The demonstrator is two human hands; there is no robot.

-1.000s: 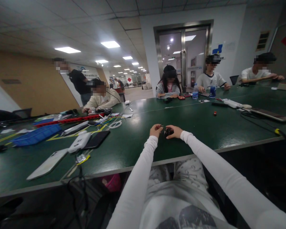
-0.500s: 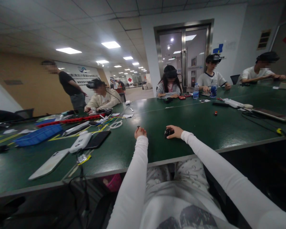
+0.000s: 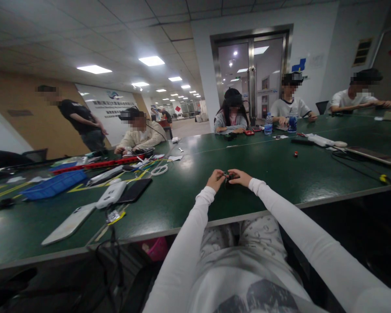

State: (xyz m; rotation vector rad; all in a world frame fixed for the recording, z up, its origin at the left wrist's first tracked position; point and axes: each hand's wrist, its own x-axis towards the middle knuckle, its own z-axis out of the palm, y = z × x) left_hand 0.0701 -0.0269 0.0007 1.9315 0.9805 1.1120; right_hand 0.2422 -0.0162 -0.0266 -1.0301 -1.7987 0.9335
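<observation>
Part (image 3: 228, 178), small and dark, sits just above the bench (image 3: 189, 191) at its near middle, between the left hand (image 3: 216, 179) and the right hand (image 3: 241, 178). Around it is a wide room: a grey panelled ceiling (image 3: 117, 26) with bright square lights, a flat brown wall (image 3: 26, 111) on the left, and glass doors (image 3: 265, 80) in a shiny metal frame ahead. Under the ceiling, the bench spreads nearly across the view, dark green and smooth, with a dull sheen and a pale straight edge. One person (image 3: 81, 119) in a dark top stands at the left; others sit along the far side. Long white sleeves (image 3: 185, 248) of wrinkled cloth reach forward to the hands. On the left lie a blue tray (image 3: 54, 186) with ridged sides, a long red strip (image 3: 87, 165), a flat white slab (image 3: 70, 222) with rounded corners, a glossy black slab (image 3: 135, 191) and a round white coil (image 3: 159, 170). Two clear bottles (image 3: 268, 125) with blue labels stand upright on the far right side. Smaller is a red bit (image 3: 296, 154), alone on the green. The left hand is narrowed, fingertips pinched on a tiny greyish piece (image 3: 225, 174) against the part; the right hand curls its fingers round the part. Its finer shape is too small to tell.
</observation>
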